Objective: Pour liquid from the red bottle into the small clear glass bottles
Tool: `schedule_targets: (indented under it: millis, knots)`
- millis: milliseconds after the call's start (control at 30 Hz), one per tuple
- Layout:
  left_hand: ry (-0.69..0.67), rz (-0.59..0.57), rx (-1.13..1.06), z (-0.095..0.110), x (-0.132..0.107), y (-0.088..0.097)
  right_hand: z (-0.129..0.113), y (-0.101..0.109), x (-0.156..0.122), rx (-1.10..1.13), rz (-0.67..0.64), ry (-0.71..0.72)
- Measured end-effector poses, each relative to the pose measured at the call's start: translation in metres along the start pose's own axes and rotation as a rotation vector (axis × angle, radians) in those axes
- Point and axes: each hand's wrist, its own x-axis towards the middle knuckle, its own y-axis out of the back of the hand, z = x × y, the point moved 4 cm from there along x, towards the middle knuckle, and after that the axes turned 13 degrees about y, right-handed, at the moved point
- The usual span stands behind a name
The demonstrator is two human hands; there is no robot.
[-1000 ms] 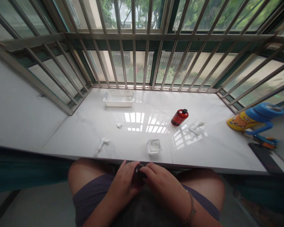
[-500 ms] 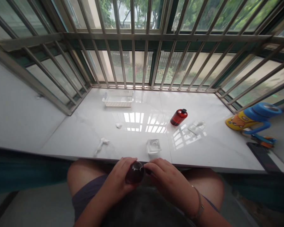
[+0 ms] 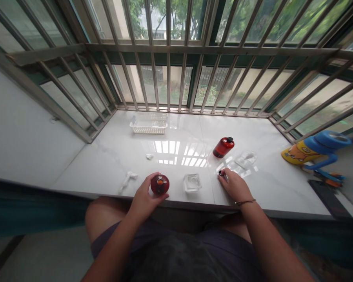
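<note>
Red bottle point(image 3: 160, 184) clasped upright in your left hand point(image 3: 144, 194) at the front edge of the marble sill point(image 3: 106, 164), your right fingertips point(image 3: 225, 176) pinch a small black cap point(image 3: 222, 172), a square glass dish point(image 3: 192, 183) between your hands.

My desk point(image 3: 91, 172) was a glossy white slab with faint grey veins and a seam down the middle, and window light lay reflected across it. At the back stood a white plastic basket point(image 3: 148, 125). Right of the seam stood a red bottle point(image 3: 222, 148) with a black cap, and just beside it lay a clear plastic piece point(image 3: 246, 159). A small white scrap point(image 3: 149, 156) lay mid-desk. Near the front edge, from left to right, were a crumpled white tissue point(image 3: 127, 181), a round red bottle point(image 3: 159, 184) and a square glass dish point(image 3: 191, 182).
</note>
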Motion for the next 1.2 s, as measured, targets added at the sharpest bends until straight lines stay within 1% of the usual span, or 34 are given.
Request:
schedule_targets:
  millis: [67, 167, 233, 333, 367, 433, 500, 567, 700, 833, 1033, 1200]
  knots:
    - [-0.001, 0.009, -0.026, 0.000, 0.010, -0.008, 0.006, -0.002, 0.000, 0.000, 0.007, 0.025]
    - [-0.003, 0.021, -0.035, 0.001, 0.025, -0.020, 0.004, -0.001, -0.001, 0.008, 0.062, 0.058]
    - [-0.011, 0.020, -0.016, 0.003, 0.032, -0.027, -0.002, 0.001, -0.003, 0.024, 0.106, 0.073]
    - [-0.019, 0.004, 0.030, 0.007, 0.039, -0.034, -0.021, 0.002, -0.008, 0.068, 0.146, 0.107]
    - [-0.022, 0.000, 0.039, 0.008, 0.040, -0.035, -0.029, 0.001, -0.009, 0.117, 0.132, 0.129]
    - [-0.032, 0.001, 0.043, 0.008, 0.041, -0.036, -0.045, -0.005, -0.010, 0.298, 0.054, 0.162]
    - [-0.042, 0.006, 0.040, 0.008, 0.041, -0.037, -0.059, -0.014, -0.008, 0.504, -0.046, 0.149]
    - [-0.053, 0.013, 0.040, 0.008, 0.040, -0.037, -0.068, -0.024, -0.004, 0.605, -0.107, 0.106]
    - [-0.077, 0.030, 0.042, 0.008, 0.040, -0.039, -0.082, -0.040, 0.009, 0.601, -0.140, 0.095]
    - [-0.074, 0.031, 0.037, 0.007, 0.040, -0.041, -0.091, -0.047, 0.014, 0.610, -0.135, 0.093]
    - [-0.094, 0.062, 0.047, 0.003, 0.039, -0.045, -0.096, -0.048, 0.004, 0.593, -0.108, 0.010]
    - [-0.112, 0.129, 0.061, 0.002, 0.034, -0.050, -0.096, -0.048, -0.009, 0.646, -0.047, -0.030]
